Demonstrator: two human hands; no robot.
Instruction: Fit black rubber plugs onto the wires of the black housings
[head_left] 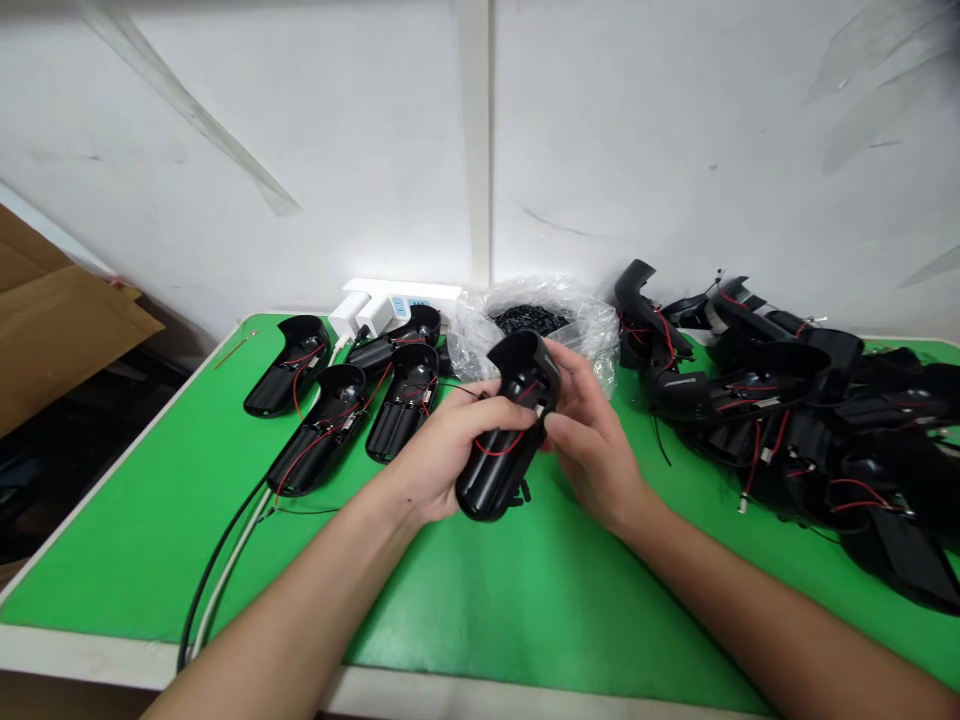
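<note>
My left hand (442, 445) is wrapped round a black plastic housing shell (504, 440) with red and black wires inside, held tilted above the green table (525, 590). My right hand (592, 425) is closed on the upper end of the same shell, its fingers pinched at the rim near a small white part. Behind the hands sits a clear plastic bag of small black parts (536, 320).
Several open black shells with red wires (337, 410) lie in a row at the left. A heap of similar shells (795, 410) fills the right side. A white power strip (390, 305) sits by the wall, cables (221, 570) run off the front edge, and cardboard (52, 320) stands far left.
</note>
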